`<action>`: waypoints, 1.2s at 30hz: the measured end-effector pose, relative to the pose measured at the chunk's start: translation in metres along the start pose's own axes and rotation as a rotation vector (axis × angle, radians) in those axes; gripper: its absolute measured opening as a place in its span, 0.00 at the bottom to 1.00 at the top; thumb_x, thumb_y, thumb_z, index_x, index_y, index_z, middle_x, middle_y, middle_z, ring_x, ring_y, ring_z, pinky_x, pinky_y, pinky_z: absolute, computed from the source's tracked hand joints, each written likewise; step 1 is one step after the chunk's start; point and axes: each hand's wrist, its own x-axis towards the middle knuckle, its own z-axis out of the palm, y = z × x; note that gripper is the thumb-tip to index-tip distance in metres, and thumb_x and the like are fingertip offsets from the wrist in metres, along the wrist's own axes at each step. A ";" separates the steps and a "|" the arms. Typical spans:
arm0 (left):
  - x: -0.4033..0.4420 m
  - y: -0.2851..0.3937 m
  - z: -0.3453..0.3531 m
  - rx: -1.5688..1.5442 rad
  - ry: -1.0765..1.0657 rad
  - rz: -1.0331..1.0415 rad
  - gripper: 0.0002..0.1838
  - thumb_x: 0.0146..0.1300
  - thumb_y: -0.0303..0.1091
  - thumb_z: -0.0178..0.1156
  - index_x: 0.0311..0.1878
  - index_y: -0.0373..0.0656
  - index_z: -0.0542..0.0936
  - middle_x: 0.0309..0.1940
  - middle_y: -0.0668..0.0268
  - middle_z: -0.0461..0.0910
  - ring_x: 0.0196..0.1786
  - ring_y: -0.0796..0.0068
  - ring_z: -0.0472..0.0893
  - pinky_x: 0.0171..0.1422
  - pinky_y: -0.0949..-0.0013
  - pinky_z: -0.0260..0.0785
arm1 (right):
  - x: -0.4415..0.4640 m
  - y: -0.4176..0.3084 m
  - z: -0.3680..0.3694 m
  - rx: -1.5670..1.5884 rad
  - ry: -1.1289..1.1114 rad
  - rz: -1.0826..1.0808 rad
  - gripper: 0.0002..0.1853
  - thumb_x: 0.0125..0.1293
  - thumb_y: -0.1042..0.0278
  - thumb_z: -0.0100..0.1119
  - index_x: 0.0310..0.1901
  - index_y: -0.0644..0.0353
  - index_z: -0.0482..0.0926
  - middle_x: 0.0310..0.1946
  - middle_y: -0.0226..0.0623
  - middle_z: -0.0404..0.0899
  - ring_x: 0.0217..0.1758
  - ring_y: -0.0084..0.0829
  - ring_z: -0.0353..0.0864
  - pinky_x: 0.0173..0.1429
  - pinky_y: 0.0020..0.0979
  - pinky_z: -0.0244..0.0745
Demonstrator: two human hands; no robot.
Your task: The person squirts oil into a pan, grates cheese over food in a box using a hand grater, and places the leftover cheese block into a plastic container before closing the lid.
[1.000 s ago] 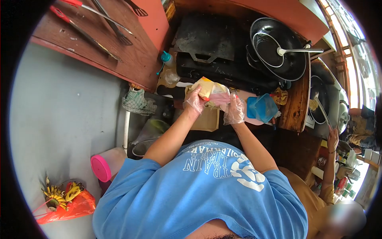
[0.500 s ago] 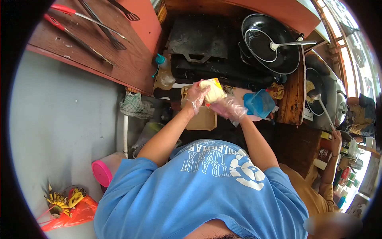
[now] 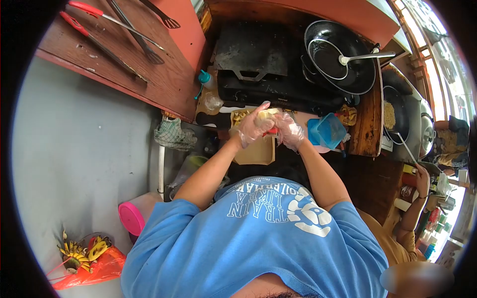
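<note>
In front of my chest, both hands wear clear plastic gloves and meet around a pale yellow block that looks like cheese (image 3: 268, 113). My left hand (image 3: 254, 125) is closed on its left side, thumb up. From the right, my right hand (image 3: 289, 132) has its fingers curled against the block. A bit of red wrapper shows between the palms; the rest of it is hidden. Directly under the hands lies an open cardboard box (image 3: 256, 152), with yellowish pieces (image 3: 240, 116) at its far left part.
Beyond the hands stands a black stove with a flat griddle (image 3: 252, 47) and a wok (image 3: 365, 74). A blue container (image 3: 326, 130) sits right of my hands, a teal-capped bottle (image 3: 205, 78) to the left. Tongs (image 3: 107, 49) lie on the wooden shelf. At right, a co-worker's hand (image 3: 422, 180) holds a ladle.
The block has turned and sunk deeper between my palms, so its yellow-and-red wrapper shows less. My right hand has come up against it. The co-worker's ladle has shifted slightly.
</note>
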 end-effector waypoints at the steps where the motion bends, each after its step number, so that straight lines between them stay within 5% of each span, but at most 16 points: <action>1: 0.001 -0.006 -0.001 -0.176 0.011 -0.007 0.39 0.65 0.48 0.69 0.73 0.36 0.67 0.60 0.59 0.80 0.63 0.72 0.77 0.69 0.68 0.67 | 0.001 -0.003 -0.001 -0.003 0.001 0.001 0.17 0.70 0.59 0.61 0.52 0.62 0.81 0.41 0.29 0.83 0.43 0.22 0.80 0.48 0.27 0.77; 3: 0.005 -0.024 -0.014 -0.268 -0.075 -0.074 0.39 0.65 0.46 0.69 0.73 0.37 0.67 0.61 0.61 0.79 0.63 0.74 0.76 0.70 0.69 0.66 | 0.013 -0.015 -0.008 -0.367 -0.272 -0.155 0.16 0.65 0.64 0.62 0.51 0.63 0.81 0.44 0.32 0.82 0.45 0.24 0.81 0.47 0.29 0.79; 4: 0.006 -0.032 -0.022 -0.357 -0.163 -0.144 0.38 0.65 0.44 0.70 0.73 0.37 0.68 0.62 0.63 0.78 0.63 0.75 0.76 0.71 0.69 0.65 | 0.031 0.004 -0.024 -0.609 -0.337 -0.469 0.14 0.59 0.68 0.62 0.46 0.63 0.82 0.43 0.35 0.81 0.43 0.27 0.82 0.45 0.32 0.80; 5: 0.008 -0.030 -0.027 -0.360 -0.158 -0.143 0.38 0.65 0.44 0.70 0.73 0.37 0.68 0.62 0.63 0.78 0.63 0.75 0.76 0.71 0.69 0.65 | 0.032 -0.001 -0.024 -0.610 -0.342 -0.466 0.14 0.59 0.68 0.62 0.46 0.63 0.82 0.43 0.35 0.81 0.43 0.27 0.82 0.45 0.32 0.80; 7: 0.012 -0.027 -0.035 -0.319 -0.175 -0.225 0.33 0.66 0.40 0.69 0.70 0.37 0.71 0.59 0.63 0.80 0.58 0.74 0.80 0.67 0.68 0.71 | 0.034 -0.009 -0.024 0.158 -0.189 0.133 0.14 0.57 0.67 0.61 0.43 0.64 0.81 0.40 0.38 0.81 0.42 0.32 0.82 0.45 0.34 0.81; 8: 0.013 -0.025 -0.038 -0.321 -0.171 -0.226 0.33 0.66 0.40 0.69 0.70 0.37 0.71 0.59 0.63 0.80 0.58 0.74 0.80 0.67 0.68 0.71 | 0.045 0.006 -0.034 0.162 -0.049 0.153 0.15 0.54 0.65 0.60 0.42 0.64 0.81 0.40 0.40 0.81 0.41 0.36 0.82 0.47 0.37 0.81; 13: 0.008 -0.012 -0.045 -0.619 -0.105 -0.407 0.24 0.70 0.38 0.62 0.65 0.37 0.74 0.52 0.59 0.82 0.49 0.63 0.86 0.45 0.55 0.86 | 0.045 -0.001 -0.040 0.472 -0.063 0.105 0.17 0.54 0.64 0.60 0.44 0.63 0.80 0.42 0.42 0.82 0.43 0.38 0.82 0.51 0.41 0.80; 16: 0.000 -0.017 -0.045 -0.795 -0.049 -0.351 0.23 0.72 0.39 0.58 0.64 0.36 0.75 0.51 0.55 0.82 0.46 0.61 0.87 0.41 0.55 0.87 | 0.037 -0.008 -0.054 0.108 0.057 0.136 0.15 0.58 0.62 0.56 0.44 0.61 0.80 0.38 0.38 0.80 0.42 0.36 0.82 0.48 0.38 0.79; 20: -0.006 -0.014 -0.050 -0.823 -0.105 -0.344 0.23 0.71 0.42 0.60 0.62 0.39 0.77 0.50 0.57 0.83 0.46 0.62 0.87 0.39 0.58 0.86 | 0.039 0.011 -0.095 0.051 0.051 0.119 0.16 0.58 0.60 0.56 0.43 0.62 0.80 0.36 0.36 0.79 0.39 0.34 0.81 0.45 0.36 0.79; 22: -0.006 -0.014 -0.050 -0.823 -0.025 -0.339 0.27 0.69 0.46 0.61 0.63 0.37 0.76 0.50 0.56 0.83 0.45 0.63 0.88 0.37 0.59 0.86 | 0.033 0.005 -0.095 0.262 -0.233 0.030 0.14 0.56 0.67 0.57 0.40 0.66 0.82 0.55 0.45 0.79 0.57 0.38 0.81 0.60 0.37 0.80; 25: -0.004 -0.004 -0.049 -0.828 0.016 -0.339 0.27 0.70 0.45 0.59 0.65 0.36 0.74 0.51 0.55 0.83 0.43 0.63 0.88 0.35 0.61 0.87 | 0.006 -0.009 -0.055 0.393 -0.081 -0.127 0.24 0.54 0.66 0.56 0.51 0.70 0.81 0.67 0.49 0.72 0.69 0.44 0.73 0.73 0.42 0.70; 29: 0.001 -0.014 -0.056 -0.877 0.048 -0.345 0.26 0.68 0.46 0.60 0.61 0.36 0.76 0.49 0.54 0.83 0.44 0.61 0.88 0.35 0.61 0.87 | -0.003 -0.004 -0.066 0.582 -0.074 -0.123 0.33 0.55 0.65 0.52 0.64 0.72 0.73 0.72 0.52 0.66 0.74 0.48 0.66 0.80 0.46 0.58; 31: 0.001 -0.023 -0.060 -0.901 0.254 -0.379 0.24 0.69 0.46 0.59 0.59 0.38 0.77 0.48 0.54 0.84 0.43 0.60 0.88 0.34 0.61 0.88 | -0.007 -0.005 -0.073 0.645 0.037 -0.117 0.37 0.56 0.65 0.49 0.70 0.72 0.66 0.72 0.53 0.65 0.74 0.49 0.66 0.81 0.48 0.55; 32: 0.003 -0.025 -0.062 -0.909 0.284 -0.384 0.22 0.70 0.47 0.58 0.59 0.40 0.77 0.48 0.55 0.84 0.44 0.60 0.88 0.34 0.60 0.87 | -0.008 -0.004 -0.076 0.645 0.021 -0.146 0.33 0.61 0.64 0.50 0.68 0.73 0.68 0.68 0.52 0.71 0.70 0.47 0.71 0.76 0.46 0.64; 35: 0.002 -0.032 -0.065 -0.914 0.298 -0.396 0.22 0.70 0.48 0.57 0.59 0.43 0.77 0.48 0.57 0.84 0.45 0.60 0.87 0.34 0.59 0.87 | -0.016 -0.007 -0.083 0.629 0.083 -0.160 0.32 0.59 0.67 0.48 0.66 0.73 0.69 0.65 0.53 0.72 0.68 0.48 0.73 0.76 0.47 0.64; 36: 0.001 -0.036 -0.065 -0.904 0.299 -0.405 0.22 0.71 0.48 0.57 0.60 0.44 0.77 0.48 0.59 0.84 0.47 0.60 0.87 0.35 0.59 0.87 | -0.020 -0.013 -0.077 0.578 0.113 -0.187 0.31 0.58 0.69 0.47 0.64 0.71 0.72 0.62 0.53 0.75 0.64 0.44 0.76 0.71 0.43 0.71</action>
